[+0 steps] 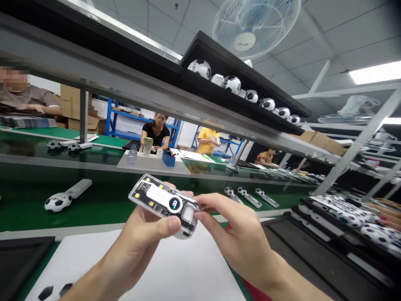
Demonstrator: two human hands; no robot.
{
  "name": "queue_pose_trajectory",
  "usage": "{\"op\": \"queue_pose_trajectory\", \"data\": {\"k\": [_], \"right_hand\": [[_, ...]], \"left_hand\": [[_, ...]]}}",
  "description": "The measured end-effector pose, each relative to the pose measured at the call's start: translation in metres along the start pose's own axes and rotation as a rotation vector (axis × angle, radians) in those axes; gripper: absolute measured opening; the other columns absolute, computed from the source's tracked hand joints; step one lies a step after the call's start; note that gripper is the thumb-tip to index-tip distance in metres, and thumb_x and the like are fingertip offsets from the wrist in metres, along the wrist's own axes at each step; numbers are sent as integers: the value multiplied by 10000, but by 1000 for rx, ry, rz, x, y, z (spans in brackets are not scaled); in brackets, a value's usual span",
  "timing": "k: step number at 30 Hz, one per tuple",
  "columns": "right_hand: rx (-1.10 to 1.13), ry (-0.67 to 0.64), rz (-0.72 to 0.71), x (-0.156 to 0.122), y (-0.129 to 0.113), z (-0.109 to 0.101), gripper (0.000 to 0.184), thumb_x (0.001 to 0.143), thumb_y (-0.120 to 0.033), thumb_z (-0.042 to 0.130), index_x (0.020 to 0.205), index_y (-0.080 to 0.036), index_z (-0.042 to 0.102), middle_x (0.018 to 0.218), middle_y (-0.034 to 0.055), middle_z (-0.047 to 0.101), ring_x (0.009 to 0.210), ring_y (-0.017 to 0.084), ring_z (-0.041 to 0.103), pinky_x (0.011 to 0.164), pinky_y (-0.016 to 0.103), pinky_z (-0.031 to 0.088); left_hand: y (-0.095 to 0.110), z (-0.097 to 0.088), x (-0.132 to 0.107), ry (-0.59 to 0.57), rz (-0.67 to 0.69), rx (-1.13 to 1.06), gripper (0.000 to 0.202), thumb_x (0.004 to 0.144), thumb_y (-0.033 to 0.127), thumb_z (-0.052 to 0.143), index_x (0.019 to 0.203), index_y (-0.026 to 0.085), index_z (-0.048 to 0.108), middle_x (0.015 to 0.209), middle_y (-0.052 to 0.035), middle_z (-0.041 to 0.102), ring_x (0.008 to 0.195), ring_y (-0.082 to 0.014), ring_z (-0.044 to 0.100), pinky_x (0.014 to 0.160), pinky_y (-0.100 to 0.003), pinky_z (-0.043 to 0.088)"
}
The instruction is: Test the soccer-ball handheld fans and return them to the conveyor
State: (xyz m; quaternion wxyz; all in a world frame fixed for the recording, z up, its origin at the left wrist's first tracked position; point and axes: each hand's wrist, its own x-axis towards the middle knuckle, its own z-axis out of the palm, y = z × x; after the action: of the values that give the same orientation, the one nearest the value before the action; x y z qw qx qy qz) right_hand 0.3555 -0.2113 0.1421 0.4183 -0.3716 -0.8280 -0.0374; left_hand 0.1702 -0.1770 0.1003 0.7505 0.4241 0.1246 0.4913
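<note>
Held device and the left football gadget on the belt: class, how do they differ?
The held device has a clear shell and round display; the football gadget is opaque. The device sits between left hand and right hand; the gadget lies on the belt. Both are elongated.

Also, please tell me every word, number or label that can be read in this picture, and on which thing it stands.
No text here can be quoted as read.
Round display on the clear device: lit blue-white marks, too small to read.
Fan hub: a label, blurred, not readable.
Green container on the far table: print too small to read.
</note>
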Motion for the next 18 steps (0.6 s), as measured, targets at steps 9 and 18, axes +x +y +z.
{"op": "queue_pose_trajectory", "data": {"k": [9,18], "right_hand": [[183,-60,262,-66,-3,-29,163,911,-107,556,1018,-186,651,928,38,704,795,147,653,694,225,526],[347,-38,161,-145,18,-23,239,921,-48,524,1110,-175,596,944,93,698,838,185,665,719,292,556]], "left_hand": [[-65,-2,-5,-213,-108,226,550,627,296,851,1142,311,657,1252,-77,644,1060,-330,644,851,-402,529],[-84,28,-49,-21,-778,56,807,688,477,794,1404,376,437,961,-72,728,946,-323,695,820,-460,529]]}}
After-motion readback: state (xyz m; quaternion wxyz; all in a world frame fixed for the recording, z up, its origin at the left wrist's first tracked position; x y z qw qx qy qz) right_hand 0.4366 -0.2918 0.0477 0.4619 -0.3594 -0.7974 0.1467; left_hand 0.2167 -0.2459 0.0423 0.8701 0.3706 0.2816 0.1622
